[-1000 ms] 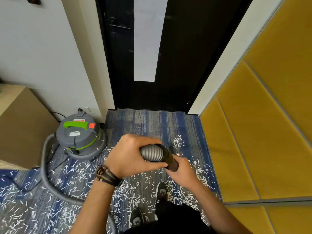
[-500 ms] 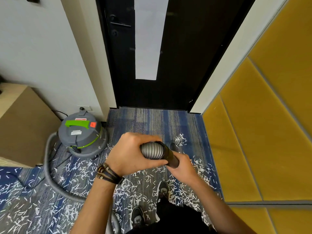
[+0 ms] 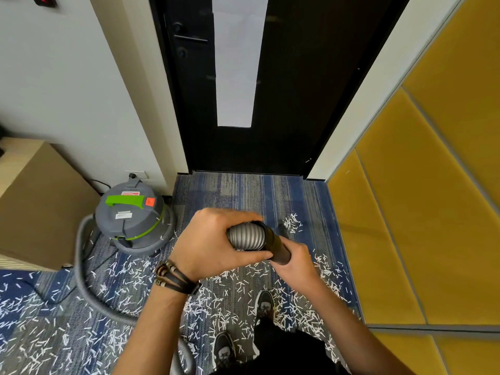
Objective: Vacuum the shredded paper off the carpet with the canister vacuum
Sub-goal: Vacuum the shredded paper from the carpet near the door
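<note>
My left hand (image 3: 213,244) grips the ribbed grey hose end (image 3: 246,236) at chest height. My right hand (image 3: 296,262) holds the black wand tube (image 3: 278,249) just below the hose cuff. The wand's lower end is hidden behind my hands. The grey hose (image 3: 81,266) loops down over the carpet to the grey canister vacuum (image 3: 131,215) with a green handle, standing at the left by the wall. White shredded paper (image 3: 121,280) is strewn over the blue-grey striped carpet (image 3: 243,193), thickest around my shoes and to the left.
A black door (image 3: 297,90) stands straight ahead. Yellow padded wall panels (image 3: 433,198) close off the right side. A brown cabinet (image 3: 35,207) stands at the left behind the vacuum, whose power cord (image 3: 94,182) runs to a wall socket. My shoes (image 3: 265,304) stand on the carpet below.
The view has tilted slightly, shifting the scene down and right. Both hands keep the same hold on the hose and wand.
</note>
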`<state>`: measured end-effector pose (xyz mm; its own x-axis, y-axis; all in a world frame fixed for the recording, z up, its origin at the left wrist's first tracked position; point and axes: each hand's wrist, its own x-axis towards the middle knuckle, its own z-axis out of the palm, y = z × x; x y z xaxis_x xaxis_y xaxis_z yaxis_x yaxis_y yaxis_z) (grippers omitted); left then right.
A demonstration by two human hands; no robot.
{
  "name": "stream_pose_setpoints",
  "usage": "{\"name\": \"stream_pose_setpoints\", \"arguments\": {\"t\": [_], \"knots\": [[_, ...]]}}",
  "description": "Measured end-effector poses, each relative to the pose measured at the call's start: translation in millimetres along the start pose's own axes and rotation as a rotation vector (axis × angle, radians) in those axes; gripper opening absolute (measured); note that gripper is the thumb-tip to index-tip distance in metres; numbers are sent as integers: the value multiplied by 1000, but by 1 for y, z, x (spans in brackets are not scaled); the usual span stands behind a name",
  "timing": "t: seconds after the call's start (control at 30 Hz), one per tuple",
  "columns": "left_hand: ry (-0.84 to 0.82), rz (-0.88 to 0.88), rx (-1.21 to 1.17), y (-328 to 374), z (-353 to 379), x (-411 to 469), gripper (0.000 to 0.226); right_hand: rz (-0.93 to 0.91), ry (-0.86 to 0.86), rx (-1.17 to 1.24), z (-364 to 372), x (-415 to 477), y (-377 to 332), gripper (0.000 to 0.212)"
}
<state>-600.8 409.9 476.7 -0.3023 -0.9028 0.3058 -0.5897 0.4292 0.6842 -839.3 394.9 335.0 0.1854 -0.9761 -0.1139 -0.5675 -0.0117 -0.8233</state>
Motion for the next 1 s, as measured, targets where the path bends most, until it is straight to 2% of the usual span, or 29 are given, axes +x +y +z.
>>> {"name": "stream_pose_setpoints", "arguments": {"t": [0.27,0.5,0.63,0.87,1.0], "knots": [[-69,9,-124,-4,-3,16,51,7,-10,58,2,-4,-1,24],[-17,8,-26,-4,-6,27,50,-36,10,9,-10,17,-1,27],[-62,16,-1,-7,-4,35,49,-46,-9,12,-11,26,-2,20],[-91,-2,-74,-8,3,35,52,-22,-21,44,-6,13,12,19],[-40,9,-83,-4,5,34,53,-27,11,19,-15,10,11,25]]}}
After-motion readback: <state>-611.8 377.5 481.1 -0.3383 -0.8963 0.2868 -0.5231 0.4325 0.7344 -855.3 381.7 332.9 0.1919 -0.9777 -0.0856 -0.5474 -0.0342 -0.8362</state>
